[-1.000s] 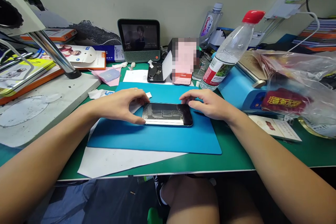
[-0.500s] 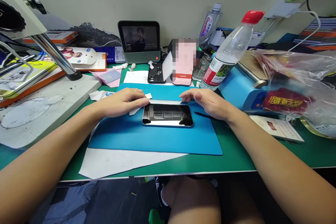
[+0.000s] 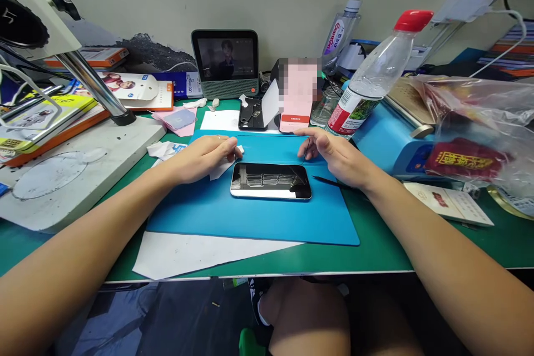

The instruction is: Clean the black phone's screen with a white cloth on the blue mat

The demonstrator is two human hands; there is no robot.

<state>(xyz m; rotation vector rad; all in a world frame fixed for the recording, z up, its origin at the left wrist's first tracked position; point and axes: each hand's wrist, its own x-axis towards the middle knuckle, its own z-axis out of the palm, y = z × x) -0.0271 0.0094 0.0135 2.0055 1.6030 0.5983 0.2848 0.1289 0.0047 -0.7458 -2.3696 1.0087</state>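
Note:
A clear screen protector [image 3: 271,148] with a thin dark border is held up on edge between my hands, and the blue mat shows through it. My left hand [image 3: 208,158] pinches its left end, thumb and fingers together. At the right end, my right hand [image 3: 334,154] grips it with bent fingers. Just in front of it, a phone [image 3: 271,181] lies flat on the blue mat [image 3: 250,219], its glossy dark screen up and reflecting light. A small white paper piece [image 3: 221,169] lies under my left fingers. A thin black pointed tool [image 3: 329,181] rests beneath my right hand.
A red-capped bottle [image 3: 375,75] stands behind my right hand, beside a blue box [image 3: 386,136]. A smart display [image 3: 225,64] and an open black case [image 3: 251,114] sit at the back. A white stand base [image 3: 83,169] occupies the left.
The screen protector has tipped from nearly edge-on, with a pale glare, to a see-through upright view. My hands stay at its ends, and the view has shifted slightly. The phone remains on the mat.

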